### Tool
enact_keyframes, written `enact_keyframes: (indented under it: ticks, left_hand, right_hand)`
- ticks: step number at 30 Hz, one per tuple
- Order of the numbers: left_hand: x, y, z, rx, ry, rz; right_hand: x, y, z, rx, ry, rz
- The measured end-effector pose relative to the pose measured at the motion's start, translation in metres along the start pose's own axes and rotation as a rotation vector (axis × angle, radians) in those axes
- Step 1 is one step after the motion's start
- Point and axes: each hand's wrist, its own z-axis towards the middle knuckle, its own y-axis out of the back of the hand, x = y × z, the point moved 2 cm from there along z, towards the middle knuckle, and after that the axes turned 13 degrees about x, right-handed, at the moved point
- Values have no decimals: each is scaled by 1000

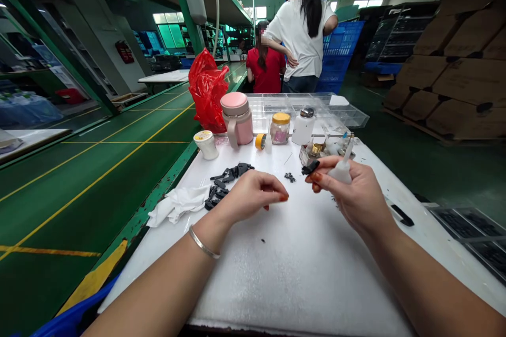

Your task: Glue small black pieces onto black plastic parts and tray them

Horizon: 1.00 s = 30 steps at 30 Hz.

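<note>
My right hand (350,184) holds a small white squeeze bottle (340,172) with a thin nozzle in its palm. Between its thumb and fingertips is a small black plastic part (310,167). My left hand (261,195) hovers above the white tabletop (272,284), fingertips pinched together; whatever they hold, if anything, is hidden or too small to make out. Between the hands lies a little pile of tiny dark pieces (290,177). More black plastic parts (219,189) are heaped beyond my left wrist, beside a white cloth (179,204).
Along the far side stand a pink mug (239,124), a yellow-lidded jar (280,129), a white pump bottle (303,127), a tape roll (260,141) and a red plastic bag (207,92). A green conveyor (118,152) runs at left. Two people are ahead.
</note>
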Motion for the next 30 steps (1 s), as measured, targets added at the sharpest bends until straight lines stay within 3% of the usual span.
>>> enact_keyframes:
  ticks: [3, 5, 12, 19, 30]
  left_hand:
    - [-1, -3, -7, 301, 120, 256]
    - [-5, 2, -14, 350, 119, 380]
    - [-14, 29, -30, 197, 233, 790]
    - [-1, 17, -23, 272, 207, 732]
    - [-3, 9, -26, 160, 92, 835]
  right_hand:
    - [-2, 4, 1, -37, 8, -2]
    - [-4, 6, 2, -44, 4, -6]
    - [-7, 8, 3, -40, -18, -33]
    - [-9, 8, 4, -31, -17, -50]
    - [-13, 8, 4, -9, -38, -54]
